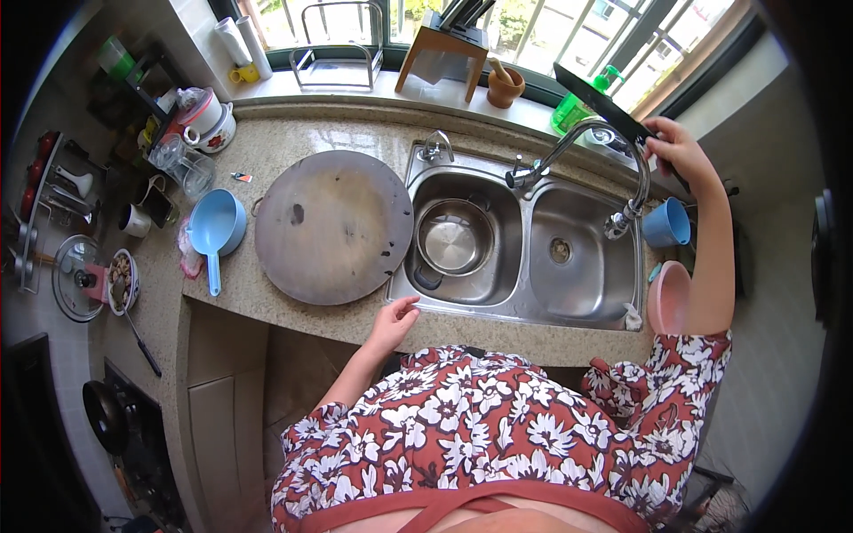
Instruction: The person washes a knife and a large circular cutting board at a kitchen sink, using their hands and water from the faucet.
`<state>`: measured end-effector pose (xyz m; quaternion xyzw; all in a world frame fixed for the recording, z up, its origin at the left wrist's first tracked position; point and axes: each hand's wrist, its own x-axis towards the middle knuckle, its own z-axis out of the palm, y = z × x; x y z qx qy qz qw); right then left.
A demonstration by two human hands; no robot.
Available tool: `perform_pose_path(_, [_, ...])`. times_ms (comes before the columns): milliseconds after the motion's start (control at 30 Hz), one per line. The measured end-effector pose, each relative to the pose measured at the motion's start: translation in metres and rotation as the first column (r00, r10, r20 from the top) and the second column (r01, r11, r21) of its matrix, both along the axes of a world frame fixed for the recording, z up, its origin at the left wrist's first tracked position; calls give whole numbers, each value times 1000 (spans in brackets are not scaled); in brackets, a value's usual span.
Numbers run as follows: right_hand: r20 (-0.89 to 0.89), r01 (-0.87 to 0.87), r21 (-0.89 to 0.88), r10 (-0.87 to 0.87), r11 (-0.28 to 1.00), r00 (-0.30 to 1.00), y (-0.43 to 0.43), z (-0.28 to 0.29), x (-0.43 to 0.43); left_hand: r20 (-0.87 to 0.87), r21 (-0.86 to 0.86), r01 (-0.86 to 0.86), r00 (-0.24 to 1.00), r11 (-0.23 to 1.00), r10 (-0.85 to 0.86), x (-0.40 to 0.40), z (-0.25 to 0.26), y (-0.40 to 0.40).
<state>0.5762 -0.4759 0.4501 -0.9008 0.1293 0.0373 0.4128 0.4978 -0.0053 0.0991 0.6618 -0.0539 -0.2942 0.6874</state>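
My right hand (674, 150) is raised at the sink's right end, beyond the arched faucet (640, 160). Its fingers grip a long, flat black implement (596, 96), possibly a knife, that slants up towards the window. My left hand (394, 326) is empty, its fingers loosely bent, near the counter's front edge by the sink's left corner. Close to it lies a large round chopping board (333, 230), overlapping the rim of the steel double sink (524, 266). A steel pot (455, 236) with dark handles sits in the left basin; the right basin shows its drain (560, 250).
A blue dipper (216, 223), a glass jug (186, 166) and stacked enamel pots (210, 123) stand left. Along the sill are a knife block (443, 56), a wooden mortar (504, 92) and a green soap bottle (570, 113). A blue cup (666, 223) and pink basin (668, 296) flank the sink.
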Motion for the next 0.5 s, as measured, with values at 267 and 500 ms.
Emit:
perform_pose_path(267, [32,-79,-74,82,994,996,15,45,108,115,45,-96,989,994,91,-22,16,-9])
perform_pose_path(500, [-157,-119,-178,91,977,983,17,73,118,108,22,-205,974,978,202,-31,42,7])
